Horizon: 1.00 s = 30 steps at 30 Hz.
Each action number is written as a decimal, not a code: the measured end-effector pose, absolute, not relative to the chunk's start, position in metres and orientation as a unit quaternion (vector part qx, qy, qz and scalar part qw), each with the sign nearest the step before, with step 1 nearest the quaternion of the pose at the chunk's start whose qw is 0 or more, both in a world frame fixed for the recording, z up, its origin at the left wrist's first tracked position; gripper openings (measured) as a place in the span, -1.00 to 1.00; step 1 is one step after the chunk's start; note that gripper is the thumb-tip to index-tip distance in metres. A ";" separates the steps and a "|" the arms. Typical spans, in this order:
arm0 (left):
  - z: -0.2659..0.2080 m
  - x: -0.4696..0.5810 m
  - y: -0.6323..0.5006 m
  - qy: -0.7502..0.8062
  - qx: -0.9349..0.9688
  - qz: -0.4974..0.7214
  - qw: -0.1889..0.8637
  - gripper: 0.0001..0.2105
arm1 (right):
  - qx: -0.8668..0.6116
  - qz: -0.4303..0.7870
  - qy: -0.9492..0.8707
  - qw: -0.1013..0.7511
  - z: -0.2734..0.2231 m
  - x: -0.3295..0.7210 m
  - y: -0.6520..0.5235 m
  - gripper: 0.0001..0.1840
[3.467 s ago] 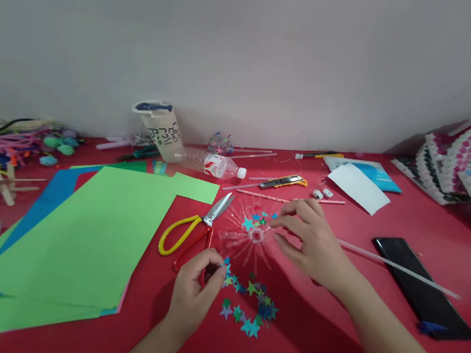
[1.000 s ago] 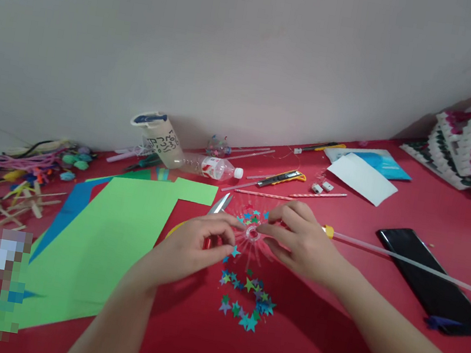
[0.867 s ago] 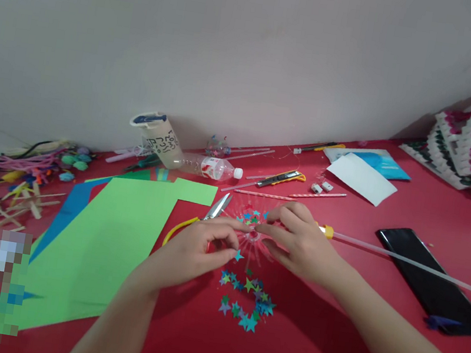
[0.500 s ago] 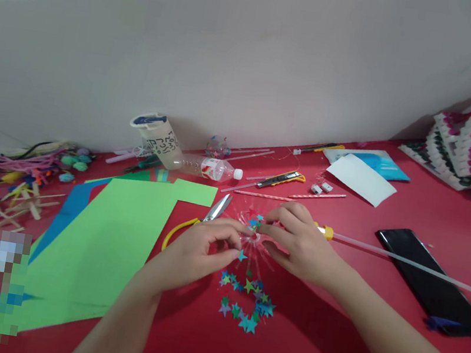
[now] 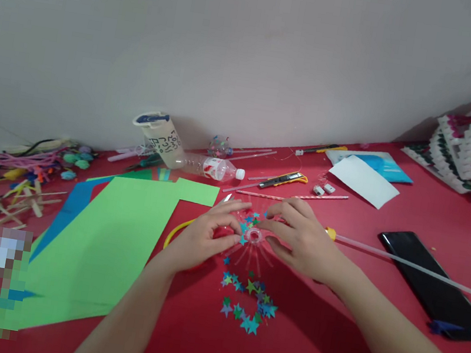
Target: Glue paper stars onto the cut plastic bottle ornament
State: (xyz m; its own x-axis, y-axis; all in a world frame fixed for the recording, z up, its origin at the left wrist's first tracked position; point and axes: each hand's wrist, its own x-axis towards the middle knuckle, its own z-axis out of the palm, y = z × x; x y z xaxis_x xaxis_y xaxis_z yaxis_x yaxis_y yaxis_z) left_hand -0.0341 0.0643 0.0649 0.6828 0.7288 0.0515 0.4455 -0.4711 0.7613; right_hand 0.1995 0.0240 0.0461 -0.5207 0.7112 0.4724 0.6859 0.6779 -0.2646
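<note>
A clear plastic piece [image 5: 254, 235], with a ring in the middle and thin strips splayed outward, lies on the red table between my hands. Small paper stars [image 5: 250, 222] in blue and green sit on its far and left strips. My left hand [image 5: 210, 235] is at its left side, fingers curved and apart, the tips by the stars. On the right, my right hand [image 5: 300, 237] arches over the strips with its fingers spread. More loose stars [image 5: 254, 324] lie in a rough ring nearer me. Scissors with a yellow handle [image 5: 177, 229] are partly hidden behind my left hand.
Green paper sheets [image 5: 103, 245] cover the left. Behind stand a cup [image 5: 159, 136], a plastic bottle [image 5: 210, 167] and a box cutter [image 5: 283, 180]. A phone [image 5: 433, 282] lies right, under a long glue stick [image 5: 405, 261]. A white partition [image 5: 253, 66] closes the back.
My left fingers have moved up slightly, and the star by the thumb now lies among those on the strips. More of the plastic ring shows. The right hand has barely moved.
</note>
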 end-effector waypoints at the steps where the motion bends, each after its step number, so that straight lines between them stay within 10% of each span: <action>1: 0.064 -0.034 0.064 0.350 0.837 0.190 0.376 -0.95 | -0.399 0.021 -0.872 0.282 0.046 0.201 0.025 -0.78; 30: 0.062 -0.033 0.064 0.368 0.822 0.187 0.392 -0.94 | -0.379 -0.005 -0.894 0.240 0.045 0.201 0.027 -0.79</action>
State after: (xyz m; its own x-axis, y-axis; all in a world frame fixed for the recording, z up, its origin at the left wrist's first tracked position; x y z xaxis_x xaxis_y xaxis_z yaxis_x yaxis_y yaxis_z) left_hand -0.0335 0.0637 0.0621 0.6592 0.7517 0.0186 0.4589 -0.4218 0.7819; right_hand 0.2011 0.0273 0.0454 -0.5979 0.6745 0.4330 0.6798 0.7129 -0.1719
